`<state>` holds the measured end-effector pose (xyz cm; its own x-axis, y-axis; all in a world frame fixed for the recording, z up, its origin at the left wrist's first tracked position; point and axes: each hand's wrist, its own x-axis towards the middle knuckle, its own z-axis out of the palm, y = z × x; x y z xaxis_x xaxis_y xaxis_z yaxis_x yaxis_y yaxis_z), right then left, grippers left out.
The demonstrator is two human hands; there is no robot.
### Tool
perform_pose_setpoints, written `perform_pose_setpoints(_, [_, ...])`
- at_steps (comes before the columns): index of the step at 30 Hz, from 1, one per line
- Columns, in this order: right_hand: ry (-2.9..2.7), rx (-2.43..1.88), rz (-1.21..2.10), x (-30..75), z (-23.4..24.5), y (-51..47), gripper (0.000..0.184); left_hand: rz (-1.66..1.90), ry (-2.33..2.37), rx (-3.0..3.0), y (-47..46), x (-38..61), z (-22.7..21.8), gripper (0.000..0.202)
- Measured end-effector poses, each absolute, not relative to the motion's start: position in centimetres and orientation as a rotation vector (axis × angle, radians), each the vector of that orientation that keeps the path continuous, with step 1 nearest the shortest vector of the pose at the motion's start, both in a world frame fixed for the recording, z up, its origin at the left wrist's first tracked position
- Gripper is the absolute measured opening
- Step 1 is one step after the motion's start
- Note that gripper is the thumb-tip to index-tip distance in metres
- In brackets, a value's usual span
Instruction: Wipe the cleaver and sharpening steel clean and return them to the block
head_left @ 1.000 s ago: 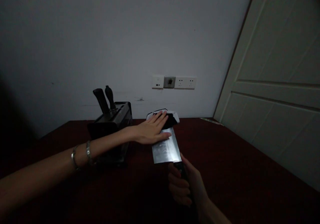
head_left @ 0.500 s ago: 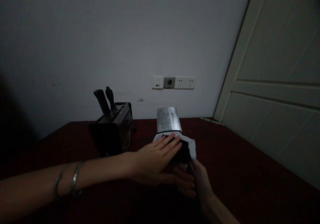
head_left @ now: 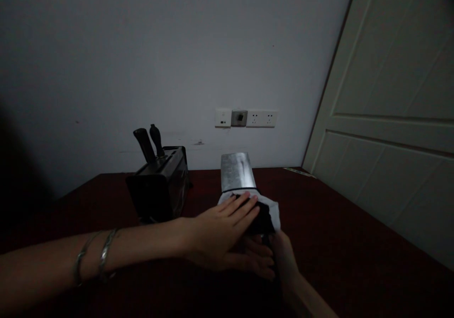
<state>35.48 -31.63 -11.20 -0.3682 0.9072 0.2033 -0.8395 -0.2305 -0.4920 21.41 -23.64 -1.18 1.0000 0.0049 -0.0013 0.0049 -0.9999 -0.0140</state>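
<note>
In the middle of the view, a wide, shiny metal blade of what looks like a cleaver (head_left: 236, 171) points away from me toward the wall. Draped across its lower part is a white and black cloth (head_left: 273, 211). My left hand (head_left: 223, 228) lies flat on the cloth, fingers stretched out and pressing it against the blade. Below, my right hand (head_left: 285, 256) is closed around the dark handle, which is mostly hidden in shadow and behind my left hand.
A black knife block (head_left: 159, 181) holding two dark-handled tools stands to the left on the dark red table (head_left: 340, 223). Wall sockets (head_left: 261, 118) are set in the wall behind. A pale panelled door (head_left: 386, 166) rises at the right.
The blade and both hands have shifted only very slightly. My left hand stays flat on the cloth, and the cloth's right edge sits a little lower.
</note>
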Motion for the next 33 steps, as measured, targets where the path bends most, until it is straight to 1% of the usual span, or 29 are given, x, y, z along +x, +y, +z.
perform_pose_setpoints(3, [-0.655,-0.154,1.849,35.6,-11.5,-31.5,0.038,0.000,0.052,-3.155,-24.4,20.8,-1.8,0.086])
perform_pose_setpoints(6, [-0.651,-0.160,1.879,35.2,-11.6,-31.5,0.033,-0.023,-0.003,-3.111,-23.5,20.9,-1.4,0.081])
perform_pose_setpoints(10, [-0.675,-0.082,1.986,34.2,-11.4,-31.5,0.042,-0.056,-0.198,-3.050,-20.4,22.0,0.1,0.077])
perform_pose_setpoints(14, [-0.675,-0.065,2.013,33.8,-11.5,-31.7,0.043,-0.119,-0.420,-3.018,-17.0,22.9,1.4,0.076])
perform_pose_setpoints(17, [-0.646,-0.072,1.997,33.9,-11.6,-31.7,0.043,-0.136,-0.496,-3.018,-15.6,23.3,1.7,0.076])
perform_pose_setpoints(23, [-0.630,-0.060,1.954,34.6,-11.3,-31.6,0.043,-0.176,-0.354,-2.979,-18.0,22.9,0.4,0.086])
perform_pose_setpoints(29, [-0.622,-0.103,1.820,35.7,-11.4,-31.5,0.038,-0.096,-0.049,-3.017,-22.4,21.5,-2.4,0.087])
perform_pose_setpoints(33, [-0.621,-0.077,1.882,35.2,-11.2,-31.6,0.041,-0.148,-0.179,-2.983,-20.4,21.6,-2.0,0.083])
